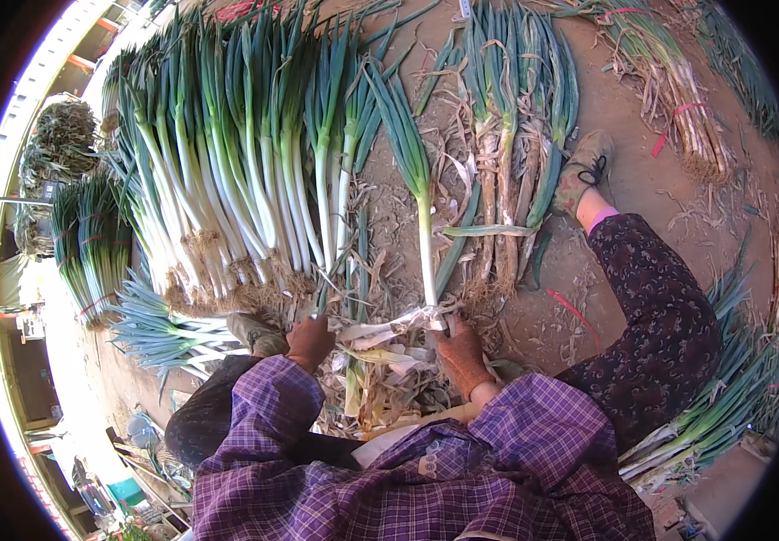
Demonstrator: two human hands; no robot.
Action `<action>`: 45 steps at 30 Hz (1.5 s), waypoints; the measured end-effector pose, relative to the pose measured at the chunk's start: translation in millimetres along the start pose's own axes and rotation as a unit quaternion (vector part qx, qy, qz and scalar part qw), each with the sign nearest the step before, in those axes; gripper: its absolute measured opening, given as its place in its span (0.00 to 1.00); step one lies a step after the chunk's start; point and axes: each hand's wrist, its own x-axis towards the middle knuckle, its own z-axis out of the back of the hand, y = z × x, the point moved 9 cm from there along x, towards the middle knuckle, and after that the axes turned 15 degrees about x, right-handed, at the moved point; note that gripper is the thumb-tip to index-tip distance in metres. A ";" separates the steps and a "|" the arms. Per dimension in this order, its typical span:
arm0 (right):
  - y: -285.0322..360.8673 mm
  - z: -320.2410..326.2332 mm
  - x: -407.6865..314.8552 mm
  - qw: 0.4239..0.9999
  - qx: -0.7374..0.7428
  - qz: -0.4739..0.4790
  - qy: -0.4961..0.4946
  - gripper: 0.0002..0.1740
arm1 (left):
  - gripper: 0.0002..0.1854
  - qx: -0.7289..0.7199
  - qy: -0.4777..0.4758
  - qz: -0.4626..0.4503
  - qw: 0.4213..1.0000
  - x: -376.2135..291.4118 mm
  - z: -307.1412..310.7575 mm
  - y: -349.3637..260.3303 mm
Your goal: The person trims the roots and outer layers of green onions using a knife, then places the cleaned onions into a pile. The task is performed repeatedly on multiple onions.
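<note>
My right hand (460, 351), brownish-orange as if gloved or soiled, is closed around the lower end of a large green onion (425, 230). Its white stalk points away from me, its green leaves fanning out at the top. A pale peeled sheath (376, 331) stretches from the onion's base towards my left hand (312, 341), which is curled into a fist. A small shiny bit shows at the fist's top; what the fingers hold cannot be made out. Dry peelings (396, 385) lie between and below my hands. Right of the onion lie unpeeled onions (498, 196) with brown, papery stalks.
Clean white-stalked onions (247, 182) lie in a broad row at left, roots towards me. Tied bundles (92, 243) are farther left. A bundle with a red tie (690, 108) is at upper right, more onions (707, 419) at lower right. A red strip (575, 314) lies near my knee.
</note>
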 end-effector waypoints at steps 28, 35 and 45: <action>180.4 172.2 183.0 0.887 0.452 0.038 -0.085 0.14 | 0.23 -0.126 -0.374 -0.283 0.874 -92.6 190.9 -230.0; 90.0 239.6 237.4 0.851 0.497 -0.032 -0.165 0.19 | 0.15 -0.082 -0.332 -0.323 0.882 -114.1 182.9 -225.3; 150.7 291.3 267.1 0.844 0.512 0.097 -0.129 0.16 | 0.11 0.003 0.019 -0.059 0.998 -103.2 -59.1 -38.5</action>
